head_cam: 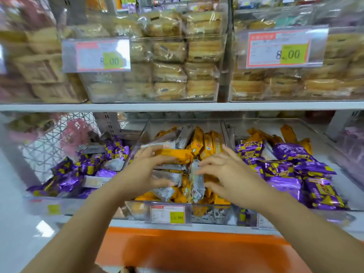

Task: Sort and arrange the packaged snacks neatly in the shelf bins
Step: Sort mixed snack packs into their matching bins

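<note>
**Item 1 – orange pack** [178, 154]. Loc: middle bin [169, 124], lower shelf, upper-left of the heap. Long axis runs L–R across the bin, right end tipped slightly down, broad face up. We log it as the top of a small stack, w/ silver packs [169, 175] under it lying the same L–R way.

**Left hand** [149, 166]. Fingers curled over the orange pack's left end and thumb under the silver ones, so it grips the stack between them.

**Item 2 – single silver pack** [197, 180]. Loc: centre of the same bin. Long axis runs front–back, crosswise to the stack, near end toward us.

**Right hand** [222, 170]. Palm down over the heap's right side, fingers spread and almost straight, tips at the single silver pack. It holds nothing we can see. Contact w/ that pack: can't tell, motion blur.

**Item 3 – upright orange packs** [204, 142]. Loc: back of the bin. They stand on edge side by side, long axes pointing up and back.

**Front of heap.** Orange + silver packs mixed, no common direction.

**Adjacent.**
- Purple packs [88, 168] jumbled in the bin to the left.
- More purple ones [291, 166] in the bin to the right, w/ a few orange at its back.

**Bin front.** Price tag [168, 213] w/ a yellow patch.

**Above.**
- Shelf board [177, 106].
- Clear bins of wrapped pastries [171, 56], stacked flat.
- Left 8.00 tag [96, 55] and right 8.00 tag [278, 48].

**Below.** Orange panel [187, 251].
</note>
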Available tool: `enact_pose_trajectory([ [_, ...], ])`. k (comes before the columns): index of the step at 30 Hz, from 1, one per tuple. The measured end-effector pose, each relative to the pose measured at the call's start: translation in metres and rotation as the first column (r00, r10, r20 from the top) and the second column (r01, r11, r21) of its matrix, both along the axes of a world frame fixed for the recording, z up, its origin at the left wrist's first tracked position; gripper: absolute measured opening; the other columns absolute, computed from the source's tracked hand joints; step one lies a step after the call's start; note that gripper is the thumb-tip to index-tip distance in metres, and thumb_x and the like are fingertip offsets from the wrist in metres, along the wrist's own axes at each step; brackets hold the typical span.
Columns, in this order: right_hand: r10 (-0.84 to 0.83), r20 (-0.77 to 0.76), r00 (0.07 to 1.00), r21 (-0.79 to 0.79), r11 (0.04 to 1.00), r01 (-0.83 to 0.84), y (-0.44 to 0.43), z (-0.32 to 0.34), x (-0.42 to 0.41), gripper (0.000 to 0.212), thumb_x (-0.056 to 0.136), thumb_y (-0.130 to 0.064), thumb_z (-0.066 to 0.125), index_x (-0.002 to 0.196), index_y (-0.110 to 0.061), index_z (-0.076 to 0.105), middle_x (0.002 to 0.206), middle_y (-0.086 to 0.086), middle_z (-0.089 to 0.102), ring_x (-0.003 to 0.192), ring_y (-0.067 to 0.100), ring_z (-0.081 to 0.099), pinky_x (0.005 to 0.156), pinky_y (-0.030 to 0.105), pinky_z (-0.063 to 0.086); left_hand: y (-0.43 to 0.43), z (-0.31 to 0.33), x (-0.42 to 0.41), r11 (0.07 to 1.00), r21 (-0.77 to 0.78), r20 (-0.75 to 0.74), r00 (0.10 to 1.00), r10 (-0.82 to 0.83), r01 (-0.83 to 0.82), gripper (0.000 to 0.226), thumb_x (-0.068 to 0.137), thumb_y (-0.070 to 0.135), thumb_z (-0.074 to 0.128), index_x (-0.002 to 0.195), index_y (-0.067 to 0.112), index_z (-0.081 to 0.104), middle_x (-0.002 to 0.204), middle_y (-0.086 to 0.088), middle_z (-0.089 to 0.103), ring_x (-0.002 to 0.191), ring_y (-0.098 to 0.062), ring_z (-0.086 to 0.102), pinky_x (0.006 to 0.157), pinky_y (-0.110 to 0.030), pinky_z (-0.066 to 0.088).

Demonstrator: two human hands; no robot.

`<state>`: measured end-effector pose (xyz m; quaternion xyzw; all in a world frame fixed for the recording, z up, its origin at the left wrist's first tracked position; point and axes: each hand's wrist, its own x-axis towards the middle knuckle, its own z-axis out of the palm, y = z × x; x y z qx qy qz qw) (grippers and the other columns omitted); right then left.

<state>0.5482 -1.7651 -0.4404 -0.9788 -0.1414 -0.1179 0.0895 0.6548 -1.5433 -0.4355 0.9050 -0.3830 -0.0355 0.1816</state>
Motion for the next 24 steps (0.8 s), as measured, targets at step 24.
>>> enact_pose_trajectory([
  [24, -0.010, -0.163, 0.987, -0.083, 0.997, -0.003, 0.053, -0.002, 0.040, 0.047, 0.089, -0.039, 0.059, 0.134, -0.037, 0.044, 0.129, -0.009, 0.046, 0.119, 0.016, 0.043, 0.098, 0.038, 0.039, 0.022, -0.015, 0.020, 0.993, 0.056, 0.436, 0.897, 0.072, -0.107, 0.042, 0.082, 0.046, 0.066, 0.119, 0.030, 0.057, 0.132, 0.003, 0.045, 0.123, -0.025, 0.046, 0.114, -0.057, 0.006],
])
